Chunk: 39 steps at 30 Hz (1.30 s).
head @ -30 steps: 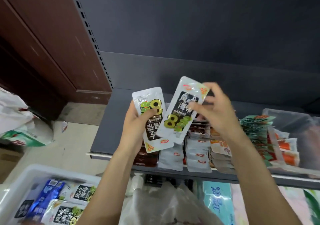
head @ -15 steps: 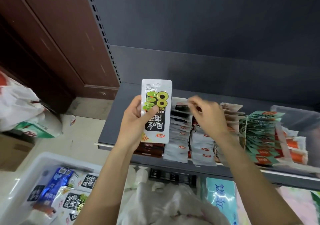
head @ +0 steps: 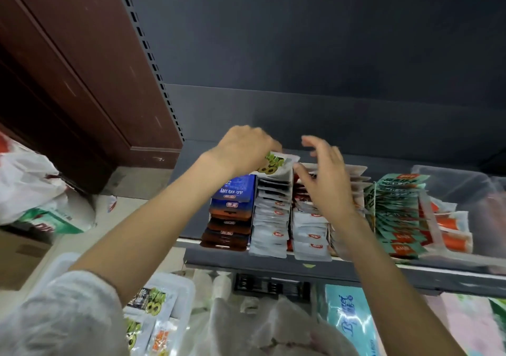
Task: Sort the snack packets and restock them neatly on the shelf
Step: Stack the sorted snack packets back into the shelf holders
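The left hand [head: 243, 150] reaches over the shelf [head: 315, 269] and grips a white snack packet [head: 276, 164] with a green and yellow print, its fingers curled round the packet's top end. The packet lies tilted at the back end of the white packet row [head: 269, 218], which runs from the shelf's front edge toward the back panel. Just left of that row sits a row of blue and brown packets [head: 231, 213], partly under the left wrist. The right hand [head: 325, 175] hovers just right of the held packet, fingers spread and relaxed, holding nothing, above a second white row [head: 310, 232]. Further toward the shelf's right end stand green packets [head: 397, 213] and orange ones [head: 451, 229] beside a clear bin [head: 465, 186].

Half a second ago the left hand held the packet upright in front of the shelf's front edge, its printed face showing; now it has carried the packet over the white row and tipped it down. The right hand was then touching the row tops; now it is lifted with fingers spread. Below, a white tray [head: 175, 284] holds more packets of the same kind.
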### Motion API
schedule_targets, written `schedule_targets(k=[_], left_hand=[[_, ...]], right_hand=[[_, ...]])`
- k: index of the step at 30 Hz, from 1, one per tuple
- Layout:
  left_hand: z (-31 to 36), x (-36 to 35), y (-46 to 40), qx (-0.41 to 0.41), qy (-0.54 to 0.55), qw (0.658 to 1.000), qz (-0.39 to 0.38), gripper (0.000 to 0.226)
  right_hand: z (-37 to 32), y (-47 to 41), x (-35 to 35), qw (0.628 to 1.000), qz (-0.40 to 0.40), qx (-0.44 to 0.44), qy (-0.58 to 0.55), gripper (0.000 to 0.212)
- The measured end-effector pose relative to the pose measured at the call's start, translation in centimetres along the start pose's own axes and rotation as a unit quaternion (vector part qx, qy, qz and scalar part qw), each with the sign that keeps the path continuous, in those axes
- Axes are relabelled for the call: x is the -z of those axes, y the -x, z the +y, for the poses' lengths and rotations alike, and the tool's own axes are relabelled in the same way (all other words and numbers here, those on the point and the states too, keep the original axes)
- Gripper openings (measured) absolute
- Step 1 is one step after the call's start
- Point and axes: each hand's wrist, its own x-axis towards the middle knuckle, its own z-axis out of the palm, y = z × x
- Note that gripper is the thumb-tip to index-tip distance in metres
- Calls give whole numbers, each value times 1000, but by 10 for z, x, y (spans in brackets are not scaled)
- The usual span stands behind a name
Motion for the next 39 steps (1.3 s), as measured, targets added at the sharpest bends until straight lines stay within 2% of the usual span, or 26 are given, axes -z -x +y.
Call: schedule_targets(k=[2,4,7,9,11,13,15,18,23,28,34,36,39], left_hand=[[12,8,-5,-35,-85,995,25,29],[19,12,-5,-27,-121,991,52,25],[8,13,4,58,-57,991,107,24],[-3,9,12,104,43,983,143,20],[-6,0,19,102,111,974,171,20],[-2,-12,22,82,137,970,182,22],[3,-23,18,63,150,970,182,21],[11,-35,4,57,145,979,133,22],[11,-49,-10,86,184,978,46,25],[5,-62,14,115,262,948,139,9],[17,-71,10,147,242,953,112,18],[25,-72,22,147,282,932,172,19],[43,-74,64,189,315,865,341,25]], right_hand=[[-1,-8,-2,999,-14,41,20,40],[2,-14,-8,997,18,54,43,17],[7,-16,-16,997,65,29,33,5],[8,-14,-22,997,65,7,31,4],[7,-12,-29,998,17,-6,64,3],[4,-13,-33,989,-34,19,143,8],[2,-14,-33,981,-40,54,184,15],[4,-13,-31,985,0,49,165,23],[12,-9,-31,973,-31,47,224,13],[16,-10,-29,954,-79,71,280,17],[12,9,-10,974,-20,86,208,18],[7,23,0,989,-6,76,125,20],[-14,47,7,995,-1,71,-67,24]])
